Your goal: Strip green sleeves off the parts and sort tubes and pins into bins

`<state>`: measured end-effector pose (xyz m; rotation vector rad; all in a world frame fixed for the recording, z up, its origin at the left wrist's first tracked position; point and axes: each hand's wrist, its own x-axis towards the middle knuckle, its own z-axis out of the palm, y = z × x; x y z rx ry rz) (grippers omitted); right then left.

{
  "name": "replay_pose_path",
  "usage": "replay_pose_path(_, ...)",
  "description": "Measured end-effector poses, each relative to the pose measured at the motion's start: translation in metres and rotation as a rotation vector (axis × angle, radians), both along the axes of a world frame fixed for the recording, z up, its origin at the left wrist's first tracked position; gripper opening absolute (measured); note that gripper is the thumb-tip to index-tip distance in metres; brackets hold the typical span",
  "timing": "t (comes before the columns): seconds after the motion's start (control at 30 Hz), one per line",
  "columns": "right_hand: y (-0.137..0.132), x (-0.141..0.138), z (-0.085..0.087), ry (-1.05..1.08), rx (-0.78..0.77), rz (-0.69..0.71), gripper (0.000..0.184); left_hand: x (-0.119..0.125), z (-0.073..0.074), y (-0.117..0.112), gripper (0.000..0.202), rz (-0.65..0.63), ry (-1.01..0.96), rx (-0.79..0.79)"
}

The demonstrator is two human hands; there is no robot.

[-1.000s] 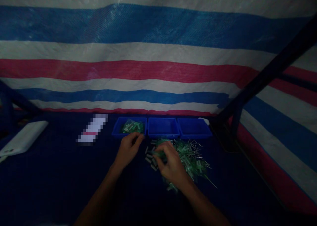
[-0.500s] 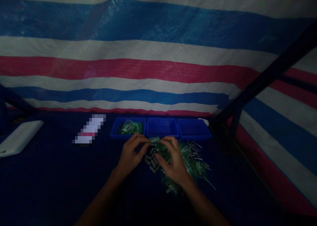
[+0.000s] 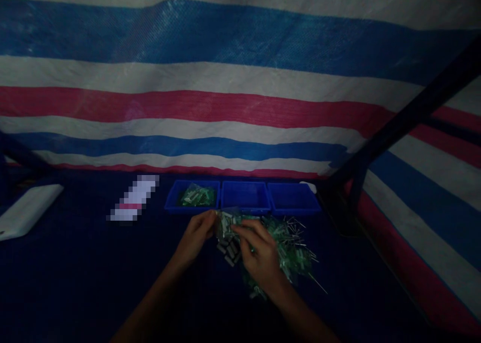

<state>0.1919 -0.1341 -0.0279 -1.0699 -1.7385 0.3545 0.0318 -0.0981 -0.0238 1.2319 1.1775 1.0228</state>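
My left hand [image 3: 197, 232] is closed, pinching the edge of a small clear plastic bag [image 3: 226, 223] with light, short pieces in it. My right hand [image 3: 261, 247] reaches across from the other side, its fingertips at the bag's right part; the fingers are bent together, and what lies between them is hidden. Just below the bag lie several short grey cylindrical pieces [image 3: 231, 250], partly covered by it. Under and beyond my right hand spreads a heap of greenish clear bags [image 3: 287, 247], with thin metal pins [image 3: 295, 227] on its far right side.
Three blue trays stand in a row behind my hands: the left tray [image 3: 171, 202] holds filled green bags, beside the middle tray [image 3: 245, 210] and right tray [image 3: 295, 211]. A white object [image 3: 30, 210] lies far left, near a blurred-out pale item [image 3: 137, 197]. Striped sheeting [image 3: 225, 107] hangs behind.
The bag has come up into view between my hands, its face turned towards me. My left hand has drawn slightly left and closed more; my right hand has shifted a little lower.
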Motion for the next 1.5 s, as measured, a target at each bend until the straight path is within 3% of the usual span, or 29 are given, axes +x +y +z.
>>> replay_pose_path(0.13, -0.003, -0.001, 0.001, -0.048, -0.056, 0.053, 0.037, -0.007, 0.01, 0.004, 0.025, -0.049, 0.054, 0.049)
replay_pose_path(0.33, -0.002, 0.007, 0.013, 0.024, -0.105, -0.007, 0.025, -0.046, 0.026, 0.034, 0.025, 0.279, 0.315, 0.253)
replay_pose_path(0.5, 0.013, 0.04, 0.021, 0.108, -0.023, -0.252, 0.016, -0.078, 0.033, 0.065, 0.034, 0.321, 0.815, 0.192)
replay_pose_path(0.6, 0.022, 0.063, 0.02, 0.199, -0.014, -0.409, 0.015, -0.066, 0.036, 0.057, 0.048, 0.534, 1.119, 0.287)
replay_pose_path(0.63, 0.024, 0.069, 0.019, 0.221, -0.014, -0.438, 0.014, -0.056, 0.037, 0.049, 0.049, 0.575, 1.13, 0.342)
replay_pose_path(0.67, 0.026, 0.073, 0.017, 0.234, -0.019, -0.456, 0.014, -0.045, 0.037, 0.04, 0.045, 0.531, 1.097, 0.373)
replay_pose_path(0.8, 0.027, 0.073, 0.015, 0.217, -0.074, -0.429, 0.015, 0.001, 0.022, 0.009, 0.033, -0.062, 0.823, 0.243)
replay_pose_path(0.87, 0.025, 0.066, 0.016, 0.189, -0.116, -0.372, 0.016, 0.016, 0.011, 0.003, 0.031, -0.135, 0.833, 0.188)
replay_pose_path(1.0, 0.022, 0.05, 0.017, 0.118, -0.153, -0.272, 0.016, 0.03, -0.005, 0.005, 0.027, -0.11, 0.993, 0.207)
replay_pose_path(1.17, 0.02, 0.042, 0.014, -0.086, -0.237, -0.219, 0.019, 0.033, -0.011, 0.007, 0.016, -0.067, 1.058, 0.216)
replay_pose_path(1.33, 0.016, 0.041, 0.013, -0.324, -0.499, -0.253, 0.032, 0.029, -0.011, 0.004, 0.012, -0.13, 0.76, 0.291)
replay_pose_path(1.4, 0.015, 0.038, 0.013, -0.213, -0.604, -0.183, 0.038, 0.027, -0.009, 0.0, 0.012, -0.077, 0.638, 0.359)
replay_pose_path(1.5, 0.016, 0.033, 0.013, 0.175, -0.712, -0.007, 0.045, 0.027, -0.006, -0.008, 0.011, 0.025, 0.585, 0.486)
